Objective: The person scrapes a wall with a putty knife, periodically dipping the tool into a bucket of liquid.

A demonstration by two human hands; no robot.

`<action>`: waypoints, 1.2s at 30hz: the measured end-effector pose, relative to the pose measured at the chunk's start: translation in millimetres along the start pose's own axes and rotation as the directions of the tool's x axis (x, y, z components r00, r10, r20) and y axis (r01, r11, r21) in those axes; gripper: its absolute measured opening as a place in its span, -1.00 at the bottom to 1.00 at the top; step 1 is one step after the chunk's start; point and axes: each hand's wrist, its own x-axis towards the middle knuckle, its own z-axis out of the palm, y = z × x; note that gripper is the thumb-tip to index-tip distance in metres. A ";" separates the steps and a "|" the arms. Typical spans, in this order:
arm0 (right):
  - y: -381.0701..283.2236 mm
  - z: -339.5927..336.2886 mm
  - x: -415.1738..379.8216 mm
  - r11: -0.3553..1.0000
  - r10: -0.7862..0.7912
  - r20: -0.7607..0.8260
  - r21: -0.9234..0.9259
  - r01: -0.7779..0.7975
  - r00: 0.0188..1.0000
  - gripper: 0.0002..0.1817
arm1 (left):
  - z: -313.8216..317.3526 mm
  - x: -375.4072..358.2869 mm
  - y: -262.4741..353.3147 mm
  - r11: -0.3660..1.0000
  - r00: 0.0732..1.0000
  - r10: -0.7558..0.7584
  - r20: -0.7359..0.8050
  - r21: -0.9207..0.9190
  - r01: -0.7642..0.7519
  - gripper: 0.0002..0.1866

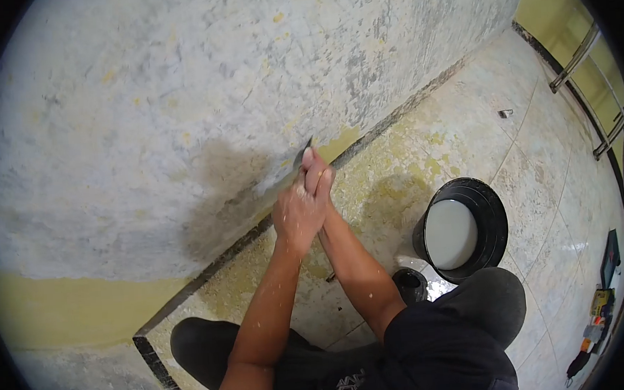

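My two hands are closed together low against the wall (199,95), one overlapping the other. Between them is a scraper (309,144), of which only a small, dark, thin blade shows past the fingertips; its handle is hidden. My left hand (294,214) is wrapped in front, with pale flecks on its skin. My right hand (323,182) is closed against it from the right side. The blade is at the wall beside a remaining strip of yellow paint (341,143), just above the dark skirting border (379,128).
Pale flakes and yellow chips cover the floor (458,129). A black bucket (497,216) of whitish liquid stands right of my arms, beside a small black container (410,285). Metal rails (576,57) are at the far right; several tools, including a brush (583,357), lie below.
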 end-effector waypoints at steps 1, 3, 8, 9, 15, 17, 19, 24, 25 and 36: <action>-5.3 -2.7 10.7 0.987 -0.111 0.022 -0.115 0.113 0.994 -0.75 | 5.3 3.2 -2.9 0.998 0.998 0.059 0.013 -0.001 -0.059 -0.31; -9.0 -9.0 18.4 0.946 -0.231 0.059 -0.217 0.239 0.971 -0.76 | 12.7 9.0 1.2 0.998 0.998 0.057 -0.010 -0.031 -0.057 -0.31; 11.8 -9.5 5.0 0.996 0.045 0.077 0.067 -0.051 0.996 -0.81 | 28.1 -2.3 -13.1 0.997 0.988 0.060 -0.142 0.057 -0.053 -0.30; 7.6 -4.3 1.7 0.996 0.044 0.081 0.071 -0.050 0.996 -0.81 | 15.4 -9.4 -7.9 1.000 0.994 0.007 -0.109 0.030 -0.004 -0.31; 36.0 -23.6 26.3 0.996 -0.068 0.160 -0.054 0.077 0.985 -0.80 | -0.5 -12.7 3.9 0.999 0.998 -0.043 -0.036 0.026 0.044 -0.39; 13.7 -2.8 0.1 0.989 -0.059 0.160 0.145 0.035 0.985 -0.81 | -6.0 -17.9 -1.6 0.999 0.996 -0.035 -0.083 0.037 0.038 -0.44; 5.5 7.5 -11.7 0.986 -0.022 0.208 0.167 -0.014 0.978 -0.79 | -3.4 -15.8 -4.6 0.999 0.986 0.034 -0.162 0.006 -0.034 -0.43; -10.1 9.7 -5.8 0.992 -0.122 0.084 -0.009 0.124 0.989 -0.74 | -7.4 -1.5 6.4 1.000 0.996 0.003 -0.089 0.019 -0.001 -0.39; -8.7 6.5 -0.4 0.992 -0.127 0.076 -0.009 0.128 0.989 -0.74 | -9.0 0.9 10.9 0.999 0.999 -0.035 0.041 0.013 0.035 -0.33; 23.1 -7.1 17.9 0.937 -0.232 0.120 -0.241 0.255 0.965 -0.75 | 6.2 -5.9 -7.0 0.999 0.996 0.021 -0.089 0.031 -0.018 -0.46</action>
